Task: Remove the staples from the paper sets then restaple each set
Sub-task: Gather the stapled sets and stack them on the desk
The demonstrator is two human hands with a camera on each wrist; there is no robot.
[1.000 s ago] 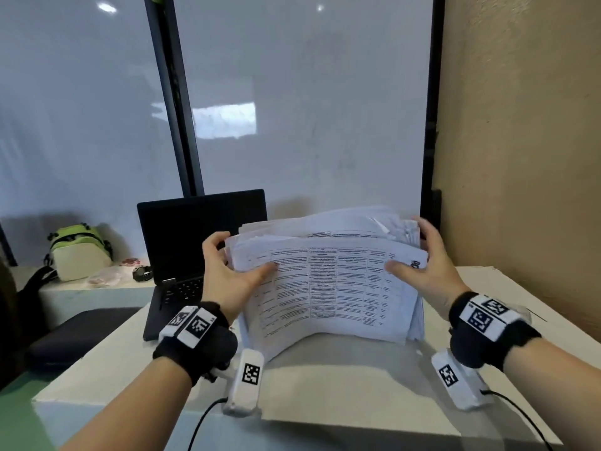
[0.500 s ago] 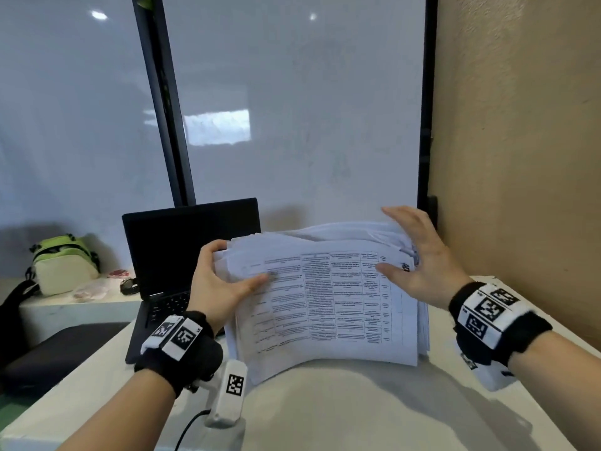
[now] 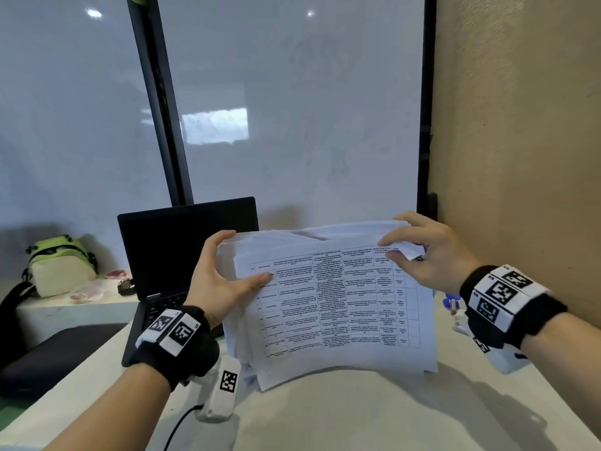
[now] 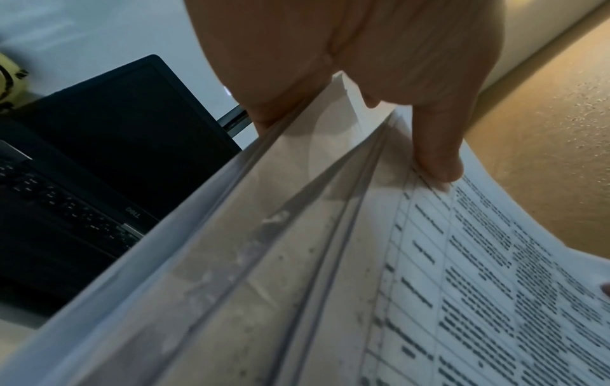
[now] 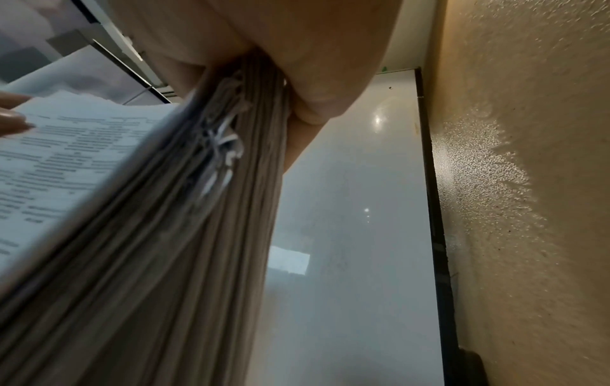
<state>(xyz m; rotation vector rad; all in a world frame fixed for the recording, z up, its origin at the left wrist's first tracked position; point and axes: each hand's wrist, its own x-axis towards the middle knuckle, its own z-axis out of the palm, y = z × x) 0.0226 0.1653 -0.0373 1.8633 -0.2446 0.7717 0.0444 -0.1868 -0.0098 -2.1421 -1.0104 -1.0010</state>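
A thick stack of printed paper sets (image 3: pixel 331 307) stands tilted on its lower edge on the white table (image 3: pixel 357 415), its front sheet covered in table text. My left hand (image 3: pixel 224 271) grips the stack's upper left edge, thumb on the front sheet and fingers curled behind. My right hand (image 3: pixel 419 252) pinches the upper right corner, where the sheets curl. In the left wrist view the thumb (image 4: pixel 435 156) presses on the printed page (image 4: pixel 495 274). The right wrist view shows the stack's layered edge (image 5: pixel 185 235) held between thumb and fingers. No stapler or staple remover can be made out.
An open black laptop (image 3: pixel 182 255) stands at the table's back left, just behind my left hand. A green and cream bag (image 3: pixel 61 265) sits on a lower ledge at the far left. A textured beige wall (image 3: pixel 520 157) bounds the right side. Small blue and white items (image 3: pixel 453 302) lie behind my right wrist.
My right hand has shifted from the stack's right side up to its top right corner and now pinches it. The stack sits more upright against the table. My left hand keeps its grip.
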